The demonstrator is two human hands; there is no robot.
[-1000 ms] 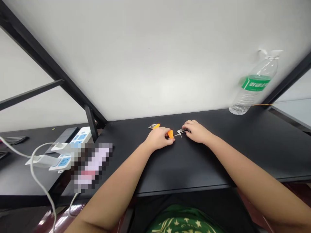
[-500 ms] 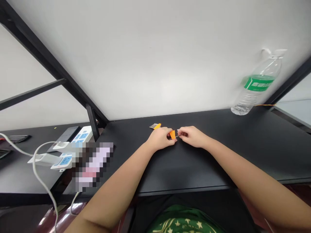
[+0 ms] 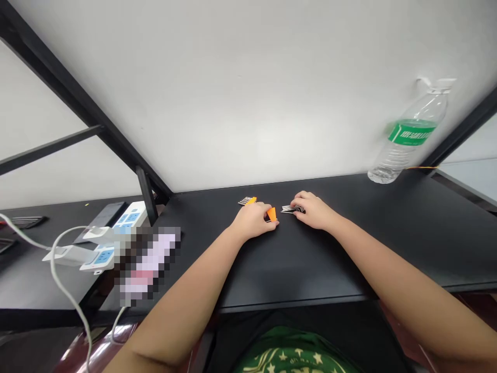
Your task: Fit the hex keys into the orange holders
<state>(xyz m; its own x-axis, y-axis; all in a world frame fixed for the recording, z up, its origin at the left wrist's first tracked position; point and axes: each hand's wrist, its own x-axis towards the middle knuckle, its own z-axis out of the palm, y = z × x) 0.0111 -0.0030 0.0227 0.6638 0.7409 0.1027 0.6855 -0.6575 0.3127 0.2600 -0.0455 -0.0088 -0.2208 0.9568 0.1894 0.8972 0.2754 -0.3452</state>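
My left hand [image 3: 254,221] is closed around a small orange piece [image 3: 272,214] low over the black table; a thin light rod shows at its lower edge. My right hand [image 3: 312,210], fingers curled and thumb below, grips at the right end of a small group of thin metal rods [image 3: 288,209]. Those rods lie on the table with their left ends sticking out from under the fingers. Just behind my left hand rests a second orange piece [image 3: 252,200] with several thin metal rods in a row. My left fingers partly hide it.
A plastic bottle with a green label [image 3: 412,133] stands at the back right against the white wall. To the left are a phone-like object [image 3: 153,264], partly blurred out, and a white power strip [image 3: 134,212] with plugs and white cables. A black frame post [image 3: 146,191] rises nearby.
My right hand has moved right and slightly back, away from the orange piece in my left hand, onto the group of metal rods. My left hand has shifted slightly left.
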